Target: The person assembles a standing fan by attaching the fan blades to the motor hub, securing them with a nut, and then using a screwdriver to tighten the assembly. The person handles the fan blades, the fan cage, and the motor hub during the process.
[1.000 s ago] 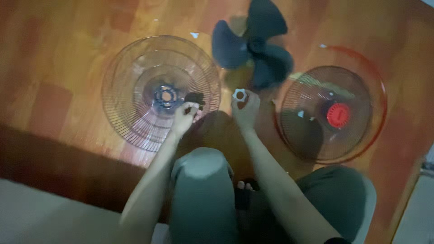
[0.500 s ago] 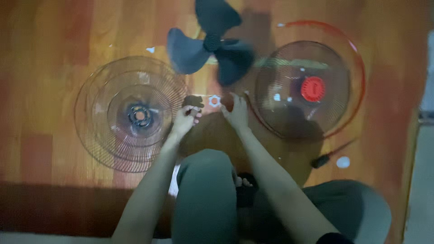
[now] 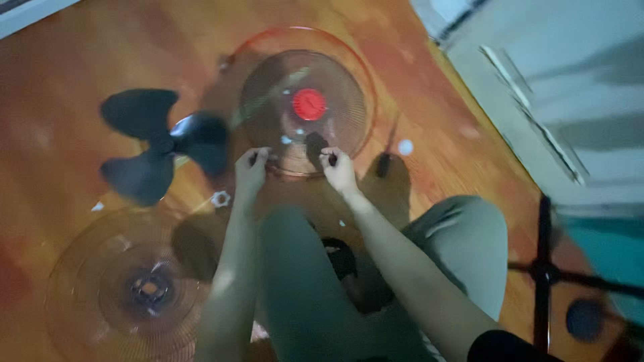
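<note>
Orange-brown wooden floor [image 3: 80,40], dark blue fan blade [image 3: 157,144], red-rimmed wire grille [image 3: 335,74] with red centre cap [image 3: 309,104], white nut [image 3: 221,198]

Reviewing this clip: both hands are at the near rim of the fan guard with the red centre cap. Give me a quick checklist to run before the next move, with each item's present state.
1. Left hand on the near rim of the round wire fan guard with red centre cap: ok.
2. Right hand on the same rim: ok.
3. Firmness of each grip: cannot tell, blurred.
4. Guard lying flat on the orange wooden floor: ok.
5. Dark three-bladed fan propeller apart from the guard: ok.
6. Small white scalloped plastic nut lying loose by the left wrist: ok.
</note>
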